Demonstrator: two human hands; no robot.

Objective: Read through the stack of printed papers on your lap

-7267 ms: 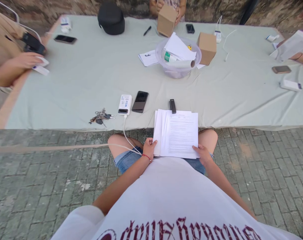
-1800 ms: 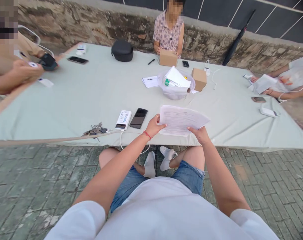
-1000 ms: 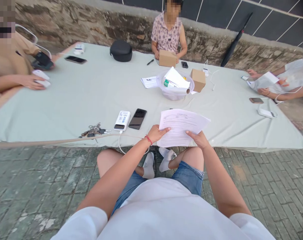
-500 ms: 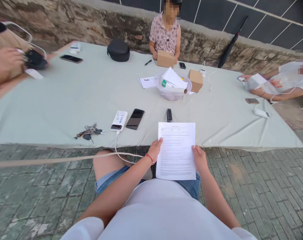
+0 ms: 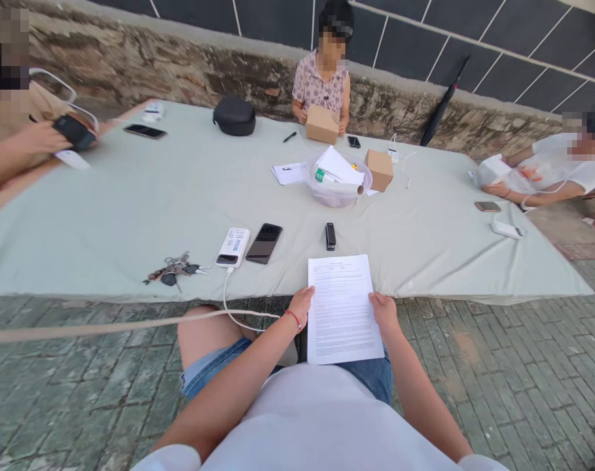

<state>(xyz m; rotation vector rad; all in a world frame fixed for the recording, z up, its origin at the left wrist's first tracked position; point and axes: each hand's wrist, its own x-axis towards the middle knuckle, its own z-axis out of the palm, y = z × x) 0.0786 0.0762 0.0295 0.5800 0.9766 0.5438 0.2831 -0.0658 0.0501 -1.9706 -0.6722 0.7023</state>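
Note:
Between my hands is a printed sheet of paper [image 5: 343,314], held over my lap at the table's front edge. My left hand [image 5: 302,304] grips its left edge, thumb on top. My right hand [image 5: 384,311] pinches the right edge; the fingers under the paper are hidden. Just beyond the sheet's top lies a black stapler [image 5: 330,237]. To the left of it are a dark phone [image 5: 264,243] and a white power bank [image 5: 233,247] with a white cable plugged in. A bunch of keys [image 5: 175,269] rests further left.
A clear plastic bowl [image 5: 334,196] with papers and a roll stands mid-table, beside a cardboard box [image 5: 378,170]. A black case [image 5: 234,116] sits at the back. Three people sit around the cloth-covered table [image 5: 179,183]. A pale cable [image 5: 130,327] crosses at lower left.
The view has tilted up slightly, so things sit lower. The sheet has drawn back from the stapler, which now shows in full. Both hands still hold the paper. The person at left has moved a hand.

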